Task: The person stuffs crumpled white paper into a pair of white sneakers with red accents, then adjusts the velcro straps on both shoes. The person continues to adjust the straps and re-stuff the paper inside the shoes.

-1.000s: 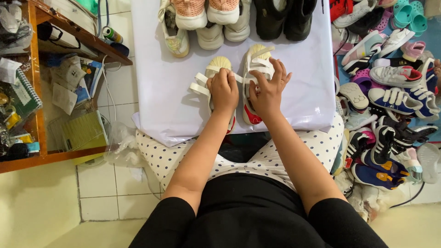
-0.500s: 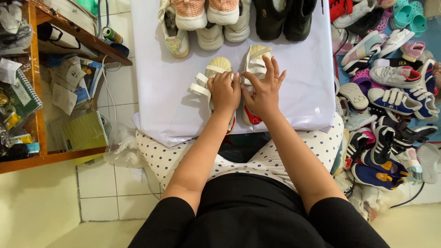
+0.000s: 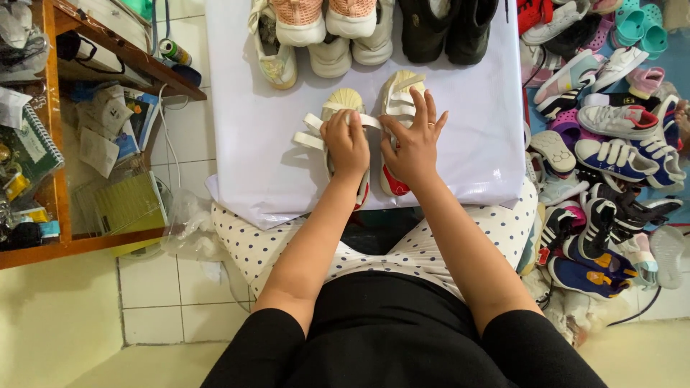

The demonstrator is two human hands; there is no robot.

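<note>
- Since the earlier frame the left hand (image 3: 347, 144) had shifted up the left shoe (image 3: 343, 136) and taken its strap (image 3: 359, 121), while the right hand's (image 3: 412, 147) fingers (image 3: 424, 108) had drawn a little closer together over the right shoe (image 3: 397, 108).
- The left hand's grip was closed: fingers curled and pinched on the white strap, which ran crosswise over the shoe.
- The right hand's grip was open, palm down and fingers spread, pressing flat on the right shoe; its thumb reached toward the same strap.
- Both shoes lay side by side on the white sheet (image 3: 474, 144), long axes running away from the person, toes at the far end, red heels under the wrists.
- The strap's free end pointed right, toward the right hand, so that hand was the nearer one to it.
- Loose strap ends (image 3: 305, 135) stuck out to the left of the left shoe.
- Beyond stood a row of shoes (image 3: 338, 36) and black boots (image 3: 445, 29); a shoe pile (image 3: 611, 144) lay to the right, a shelf (image 3: 50, 187) to the left.
</note>
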